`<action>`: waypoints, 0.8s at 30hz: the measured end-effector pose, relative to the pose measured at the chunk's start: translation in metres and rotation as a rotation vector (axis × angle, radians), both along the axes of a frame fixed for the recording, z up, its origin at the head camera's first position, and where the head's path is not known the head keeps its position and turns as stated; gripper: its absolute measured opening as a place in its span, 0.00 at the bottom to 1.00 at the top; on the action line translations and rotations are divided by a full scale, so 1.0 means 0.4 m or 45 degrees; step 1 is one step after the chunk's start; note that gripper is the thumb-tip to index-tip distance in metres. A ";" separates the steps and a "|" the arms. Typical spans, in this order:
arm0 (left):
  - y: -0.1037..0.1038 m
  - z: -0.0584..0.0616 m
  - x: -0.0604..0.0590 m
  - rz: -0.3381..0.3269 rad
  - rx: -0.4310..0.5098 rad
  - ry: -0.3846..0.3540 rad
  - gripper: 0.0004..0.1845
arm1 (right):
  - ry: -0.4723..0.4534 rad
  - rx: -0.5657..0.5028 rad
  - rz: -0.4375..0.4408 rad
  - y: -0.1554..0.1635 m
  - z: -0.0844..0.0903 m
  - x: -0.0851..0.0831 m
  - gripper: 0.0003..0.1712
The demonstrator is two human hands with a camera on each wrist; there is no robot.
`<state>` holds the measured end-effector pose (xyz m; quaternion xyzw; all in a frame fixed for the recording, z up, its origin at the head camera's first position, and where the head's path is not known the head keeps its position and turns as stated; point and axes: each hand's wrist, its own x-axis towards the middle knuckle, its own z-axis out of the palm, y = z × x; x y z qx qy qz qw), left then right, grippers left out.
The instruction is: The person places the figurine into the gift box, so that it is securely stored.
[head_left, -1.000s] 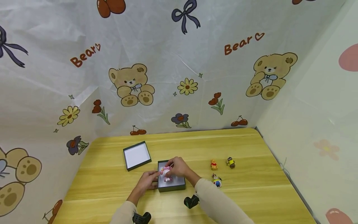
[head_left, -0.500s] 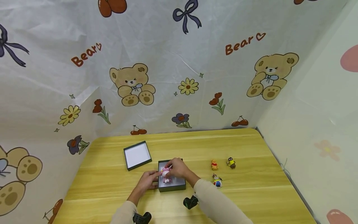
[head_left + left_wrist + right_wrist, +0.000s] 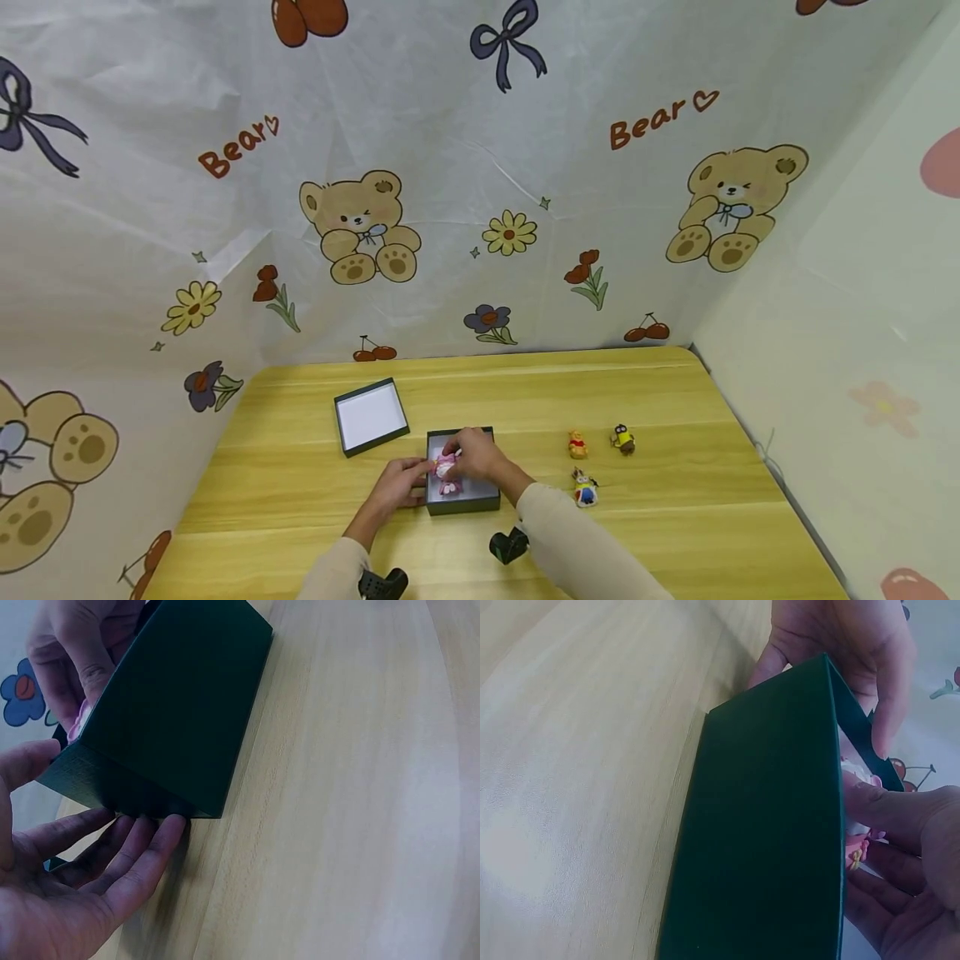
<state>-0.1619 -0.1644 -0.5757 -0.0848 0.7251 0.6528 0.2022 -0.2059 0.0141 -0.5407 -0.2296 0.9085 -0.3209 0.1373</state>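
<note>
Bear-print sheeting [image 3: 427, 100] rises behind a wood-grain table [image 3: 660, 533] bearing a dark green box [image 3: 465, 506]. Inside, a small pink figure [image 3: 444, 471] is partly covered by a person's right hand [image 3: 482, 454]; the left wrist view shows only a sliver of pink past the box's wall, and the right wrist view loses much of the figure behind that green side (the box runs off the lower edge there). Thumb and fingers of the right hand pinch the figure. Just left of it, outside the box, the left hand [image 3: 396, 486] rests extended fingers against the side wall, thumb at the rim. Farther back lies a white-lined lid [image 3: 371, 415], apart from the box. Off to the right sit an orange bear [image 3: 577, 445], a yellow-and-brown figure [image 3: 622, 439] and a yellow-and-blue figure [image 3: 585, 492], the right forearm slanting between box and nearest toy.
</note>
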 end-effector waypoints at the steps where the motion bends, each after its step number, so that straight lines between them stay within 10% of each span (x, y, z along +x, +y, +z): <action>1: 0.000 -0.001 0.000 0.000 -0.005 0.002 0.29 | -0.001 0.003 0.002 -0.001 -0.001 -0.001 0.15; 24: 0.001 -0.003 0.002 0.019 -0.031 -0.013 0.29 | -0.113 0.070 -0.008 -0.010 -0.007 -0.009 0.15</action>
